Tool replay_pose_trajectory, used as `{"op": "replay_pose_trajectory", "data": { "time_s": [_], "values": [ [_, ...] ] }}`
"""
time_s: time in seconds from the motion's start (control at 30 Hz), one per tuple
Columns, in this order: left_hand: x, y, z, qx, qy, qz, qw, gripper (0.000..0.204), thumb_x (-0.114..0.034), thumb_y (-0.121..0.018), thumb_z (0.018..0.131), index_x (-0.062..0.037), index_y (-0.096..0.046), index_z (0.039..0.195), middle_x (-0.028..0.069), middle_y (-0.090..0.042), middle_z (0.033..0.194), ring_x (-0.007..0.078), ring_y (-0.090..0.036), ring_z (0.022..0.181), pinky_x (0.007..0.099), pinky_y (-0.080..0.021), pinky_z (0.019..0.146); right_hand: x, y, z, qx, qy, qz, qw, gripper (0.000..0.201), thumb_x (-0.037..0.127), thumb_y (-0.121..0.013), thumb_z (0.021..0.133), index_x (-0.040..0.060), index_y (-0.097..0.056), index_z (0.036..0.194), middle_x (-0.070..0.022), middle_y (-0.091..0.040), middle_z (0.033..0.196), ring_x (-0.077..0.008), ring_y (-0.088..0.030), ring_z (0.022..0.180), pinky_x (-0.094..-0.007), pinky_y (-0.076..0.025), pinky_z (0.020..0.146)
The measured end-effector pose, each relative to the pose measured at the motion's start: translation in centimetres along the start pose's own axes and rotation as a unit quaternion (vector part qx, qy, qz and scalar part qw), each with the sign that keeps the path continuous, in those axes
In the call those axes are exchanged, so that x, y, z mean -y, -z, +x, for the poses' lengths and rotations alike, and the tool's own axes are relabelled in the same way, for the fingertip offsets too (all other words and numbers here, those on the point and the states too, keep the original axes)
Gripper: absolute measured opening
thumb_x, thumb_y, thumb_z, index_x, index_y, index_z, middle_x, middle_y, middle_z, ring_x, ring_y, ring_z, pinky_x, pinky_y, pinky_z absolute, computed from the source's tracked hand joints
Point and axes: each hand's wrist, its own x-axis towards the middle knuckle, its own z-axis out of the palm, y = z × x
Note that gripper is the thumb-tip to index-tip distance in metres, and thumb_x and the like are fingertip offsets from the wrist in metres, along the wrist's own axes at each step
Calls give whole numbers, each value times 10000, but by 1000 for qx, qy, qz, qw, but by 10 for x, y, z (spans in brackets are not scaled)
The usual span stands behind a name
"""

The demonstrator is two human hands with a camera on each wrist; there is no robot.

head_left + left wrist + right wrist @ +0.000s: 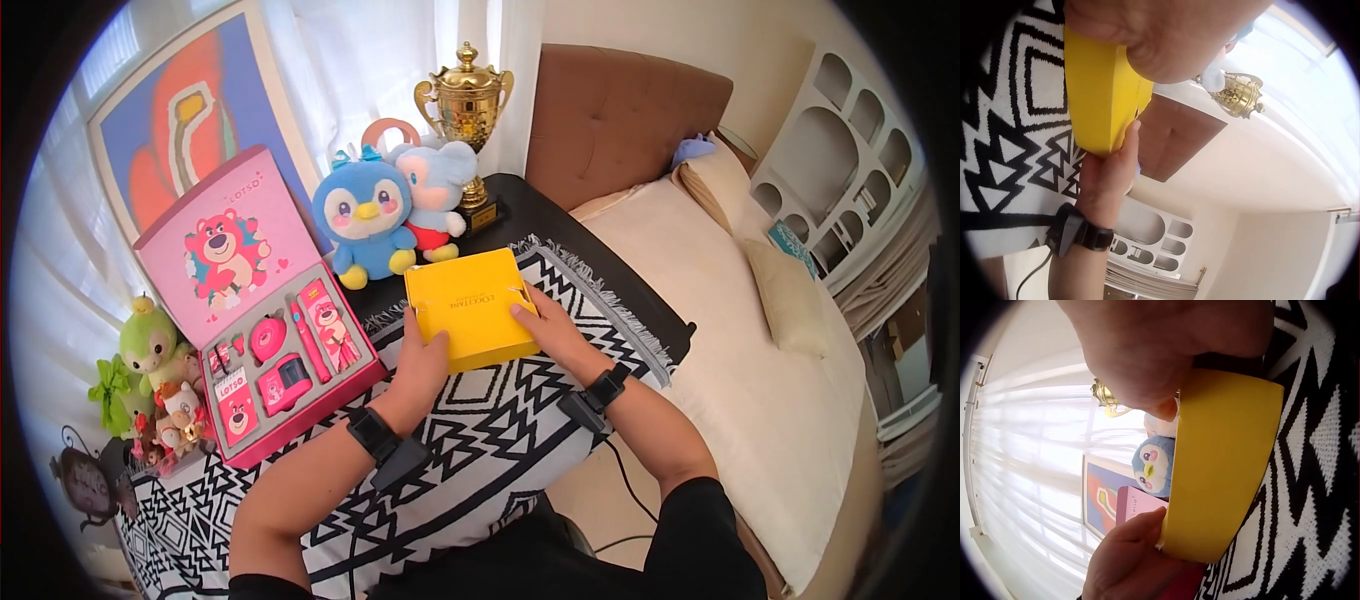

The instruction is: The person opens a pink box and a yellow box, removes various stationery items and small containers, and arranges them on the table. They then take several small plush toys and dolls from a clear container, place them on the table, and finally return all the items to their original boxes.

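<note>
Both hands grip a yellow box (470,312) from its two sides, over the patterned cloth. In the head view the left hand (425,358) is at the box's left side, thumb near its front corner. The right hand (552,325) holds the right side, its thumb on the top edge. The left wrist view shows the box (1100,94) between the near left hand (1160,31) and the right hand (1110,178). From the right wrist the box's side (1225,465) faces the camera, with the left hand (1125,553) below and the right hand (1147,356) above.
An open pink gift box (375,375) stands left on the black-and-white cloth (520,430). Behind are a blue penguin plush (368,215), a pale blue plush (440,185) and a gold trophy (470,110). Green plush toys (150,345) sit far left; a bed (720,370) is right.
</note>
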Motion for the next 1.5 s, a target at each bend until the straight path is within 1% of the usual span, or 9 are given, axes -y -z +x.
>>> {"op": "replay_pose_trajectory", "data": {
  "time_s": [0.3, 0.6, 0.73, 0.8, 0.97, 1.0, 1.07, 1.33, 1.5],
  "values": [
    [25, 6, 2, -87, -79, 26, 993, 675, 53, -398, 966, 97, -124, 1581, 300, -359, 1563, 369, -404, 1445, 350, -332, 1183, -29, -19, 31, -42, 48, -14, 998, 441, 135, -475, 1052, -1, -478, 1472, -205, -651, 1309, -271, -627, 1208, -329, -449, 1034],
    [13, 16, -11, -58, -83, -100, 990, 659, 34, -429, 955, 81, -196, 1569, 317, -411, 1513, 397, -402, 1435, 370, -318, 1185, -27, -11, 41, -68, 9, 32, 997, 410, 108, -430, 1082, -37, -513, 1456, -122, -663, 1270, -153, -634, 1097, -264, -474, 963],
    [-42, 69, -35, 14, -225, 104, 969, 567, -86, -529, 960, 80, -377, 1481, 323, -464, 1449, 419, -405, 1421, 434, -322, 1191, -18, -9, 33, -57, 5, -25, 998, 406, 148, -427, 1088, -55, -537, 1422, -132, -666, 1251, -158, -633, 1078, -268, -469, 963],
    [-76, 118, -22, -82, -235, 280, 927, 629, -132, -593, 968, 40, -352, 1522, 248, -527, 1404, 259, -619, 1108, 380, -496, 988, -18, -10, 33, -93, 23, -27, 995, 395, 159, -454, 1067, -65, -579, 1368, -133, -696, 1187, -160, -641, 1071, -278, -482, 947],
    [-129, 297, 52, -384, -378, 575, 616, 631, -77, -636, 868, 68, -416, 1442, 318, -375, 1526, 464, -413, 1400, 486, -368, 1172, -24, -9, 33, -98, 35, -62, 993, 414, 182, -454, 1077, -66, -557, 1392, -159, -685, 1236, -192, -648, 1113, -292, -474, 979],
    [-153, 315, 41, -382, -316, 562, 662, 666, -68, -653, 850, 45, -406, 1458, 319, -368, 1529, 476, -399, 1403, 499, -379, 1163, -27, -9, 35, -100, 36, -60, 992, 414, 182, -454, 1077, -66, -557, 1392, -159, -685, 1236, -192, -648, 1113, -292, -474, 979],
    [-155, 379, 52, -456, -270, 624, 575, 767, -95, -650, 818, -7, -372, 1527, 294, -379, 1549, 470, -372, 1434, 501, -413, 1126, -36, -7, 39, -111, 27, -54, 992, 414, 187, -449, 1079, -65, -561, 1388, -160, -687, 1232, -193, -649, 1114, -295, -475, 979],
    [-173, 419, 8, -348, -259, 592, 680, 513, -92, -599, 903, 25, -519, 1396, 250, -524, 1411, 384, -544, 1287, 415, -440, 1111, -11, -11, 32, -107, 8, -151, 983, 385, 163, -465, 1064, -67, -570, 1354, -226, -648, 1286, -316, -623, 1198, -353, -455, 1035],
    [-161, 384, -61, -351, -364, 436, 744, 228, -158, -640, 973, 4, -675, 1129, 211, -579, 1248, 343, -619, 1077, 406, -505, 936, 55, -44, 12, -181, 241, -430, 851, 437, 57, -591, 966, -27, -523, 1390, -249, -527, 1377, -416, -492, 1297, -458, -393, 1106]
  ]
}}
